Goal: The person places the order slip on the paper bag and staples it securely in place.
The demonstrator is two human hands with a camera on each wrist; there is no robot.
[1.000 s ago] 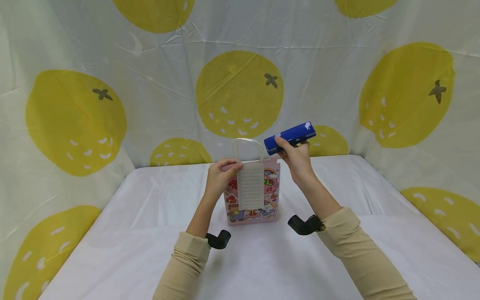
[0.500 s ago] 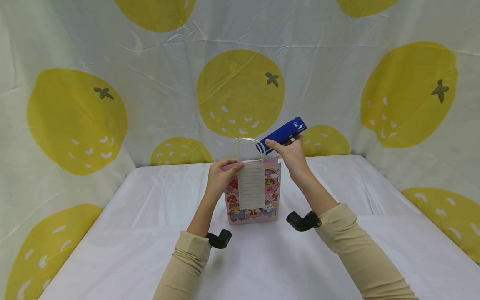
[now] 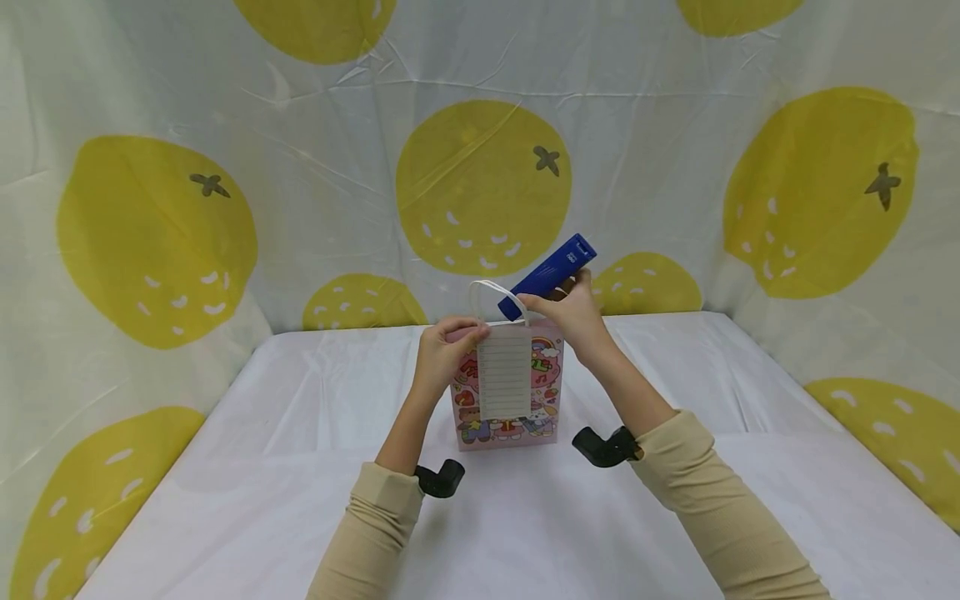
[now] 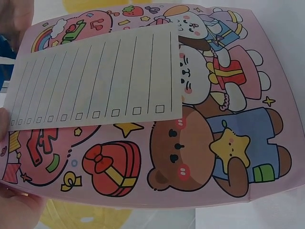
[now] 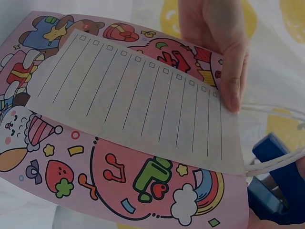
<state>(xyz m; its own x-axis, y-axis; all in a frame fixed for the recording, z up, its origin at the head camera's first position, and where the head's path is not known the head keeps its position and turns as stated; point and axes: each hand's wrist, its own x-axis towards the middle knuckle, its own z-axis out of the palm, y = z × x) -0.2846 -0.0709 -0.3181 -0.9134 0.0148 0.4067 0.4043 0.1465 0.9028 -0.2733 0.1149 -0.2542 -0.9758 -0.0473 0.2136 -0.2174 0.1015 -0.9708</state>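
A pink paper gift bag (image 3: 544, 392) with cartoon animals stands upright on the table, its white handle (image 3: 495, 284) raised. A ruled checklist slip (image 3: 504, 379) lies flat against its front. My left hand (image 3: 441, 354) pinches the slip's top left corner and the bag's top edge, thumb in front. My right hand (image 3: 581, 321) grips a blue stapler (image 3: 550, 273), tilted, with its lower left end just behind the handle at the bag's mouth. In the right wrist view, the stapler (image 5: 271, 191) shows metal between its two blue arms, beside the slip's top edge.
A white cloth covers the table (image 3: 300, 417). Behind and on both sides hangs a white curtain (image 3: 322, 167) printed with large yellow lemons. Black wrist cameras (image 3: 606, 447) sit at both cuffs.
My right hand has carried the stapler left and slightly down to the bag's top, tilting it more steeply. My left hand, the slip and the bag have hardly moved.
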